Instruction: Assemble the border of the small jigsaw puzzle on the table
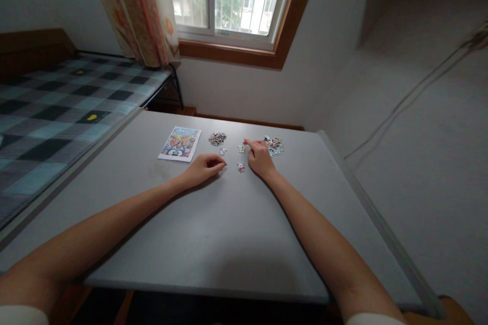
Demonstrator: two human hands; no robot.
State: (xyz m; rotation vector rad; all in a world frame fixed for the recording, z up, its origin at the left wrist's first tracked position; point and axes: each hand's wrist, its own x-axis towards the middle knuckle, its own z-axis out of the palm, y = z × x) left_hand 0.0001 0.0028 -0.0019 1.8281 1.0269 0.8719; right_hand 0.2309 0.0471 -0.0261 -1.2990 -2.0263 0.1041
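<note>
My left hand (206, 168) rests on the table, its thumb and fingertips curled together in a pinch. Whatever may be between the tips is too small to make out. Just beyond it lie a small group of jigsaw pieces (222, 151) and a larger heap of jigsaw pieces (217, 138). My right hand (260, 156) has its index finger stretched leftward, above a small cluster of pieces (241, 149). Beside and partly behind that hand spreads another pile of jigsaw pieces (275, 146). Between both hands sits one more small clump of pieces (240, 167).
A colourful printed picture sheet (180, 144) lies left of the heaps on the grey table (213, 233). Left of the table stands a bed with a checked cover (110, 95). A curtain (141, 15) hangs by the barred window. A wall with a cable (404, 106) is on the right.
</note>
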